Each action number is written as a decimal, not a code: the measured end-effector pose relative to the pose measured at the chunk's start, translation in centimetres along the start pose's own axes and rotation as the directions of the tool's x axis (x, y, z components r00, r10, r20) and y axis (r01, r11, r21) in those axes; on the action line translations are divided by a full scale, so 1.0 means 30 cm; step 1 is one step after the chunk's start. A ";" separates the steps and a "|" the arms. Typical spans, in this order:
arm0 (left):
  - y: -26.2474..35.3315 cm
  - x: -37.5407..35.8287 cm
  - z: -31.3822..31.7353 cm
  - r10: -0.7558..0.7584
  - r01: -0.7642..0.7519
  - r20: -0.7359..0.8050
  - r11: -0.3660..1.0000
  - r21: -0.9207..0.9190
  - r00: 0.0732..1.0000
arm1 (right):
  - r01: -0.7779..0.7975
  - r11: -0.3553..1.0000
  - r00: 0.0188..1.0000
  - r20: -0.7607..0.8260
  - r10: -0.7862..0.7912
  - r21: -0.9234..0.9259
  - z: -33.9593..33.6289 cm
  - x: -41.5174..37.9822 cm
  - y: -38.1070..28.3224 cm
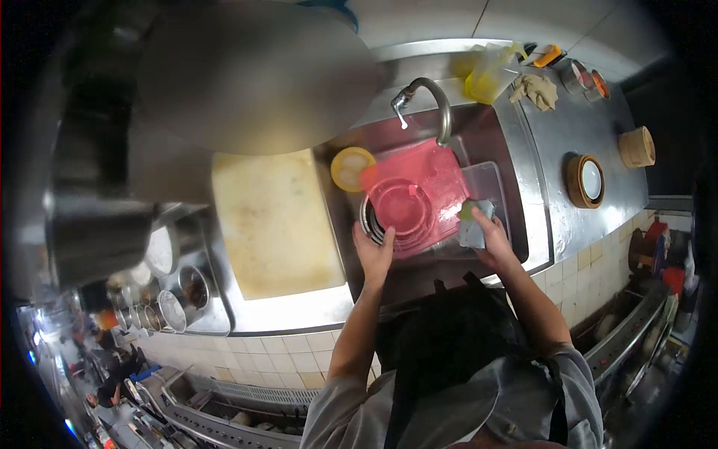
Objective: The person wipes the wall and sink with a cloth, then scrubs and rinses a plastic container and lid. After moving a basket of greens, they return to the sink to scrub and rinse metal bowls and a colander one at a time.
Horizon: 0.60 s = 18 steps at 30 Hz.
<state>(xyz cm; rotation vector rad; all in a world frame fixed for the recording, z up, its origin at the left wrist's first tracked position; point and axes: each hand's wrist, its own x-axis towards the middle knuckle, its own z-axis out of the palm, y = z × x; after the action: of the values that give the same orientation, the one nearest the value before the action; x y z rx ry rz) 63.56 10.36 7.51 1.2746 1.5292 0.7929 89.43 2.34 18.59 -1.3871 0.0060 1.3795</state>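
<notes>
In the steel sink (pixel 516 172) lies a pink-red plastic tray (pixel 434 168), with round stacked bowls or rings (pixel 404 209) at its near left part. My left hand (pixel 373 251) grips the near left rim of the round bowls, its thumb on top. My right hand (pixel 490 236) holds a grey-blue sponge or cloth (pixel 473 233) with a greenish patch, to the right of the tray. A clear plastic container (pixel 486 179) lies partly under the tray. A yellow round bowl (pixel 352 169) stands at the sink's left side.
The faucet (pixel 441 112) arches over the sink's back. A worn cutting board (pixel 277 224) lies left. On the right counter are a yellow-tinted jug (pixel 486 75), a cloth (pixel 535 91), a bamboo steamer (pixel 585 182) and a wooden container (pixel 637 147). Metal pots (pixel 171 310) stand far left.
</notes>
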 end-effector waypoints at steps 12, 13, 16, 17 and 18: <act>-0.173 0.269 0.156 -0.206 0.232 0.124 0.937 -0.262 0.971 | 0.096 0.983 0.995 0.036 -0.092 -0.157 0.029 0.054 -0.044; -0.162 0.254 0.131 -0.264 0.333 0.222 0.860 -0.387 0.939 | 0.119 0.980 0.993 0.043 -0.114 -0.162 0.037 0.071 -0.048; -0.056 0.160 0.073 -0.289 0.436 0.328 0.632 -0.640 0.900 | 0.230 0.898 0.973 0.097 -0.209 -0.375 0.040 0.177 0.002; -0.011 0.134 0.058 -0.289 0.437 0.329 0.637 -0.635 0.899 | 0.229 0.901 0.973 0.094 -0.208 -0.369 0.061 0.194 0.001; 0.037 0.113 0.041 -0.229 0.383 0.316 0.686 -0.619 0.921 | 0.280 0.850 0.959 0.169 -0.227 -0.447 0.103 0.212 0.003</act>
<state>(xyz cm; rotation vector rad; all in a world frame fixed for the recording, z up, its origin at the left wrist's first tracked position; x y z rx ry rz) 65.12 13.79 7.22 0.5121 1.0743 0.8417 89.26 8.47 15.09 -1.6324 -0.6037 1.2746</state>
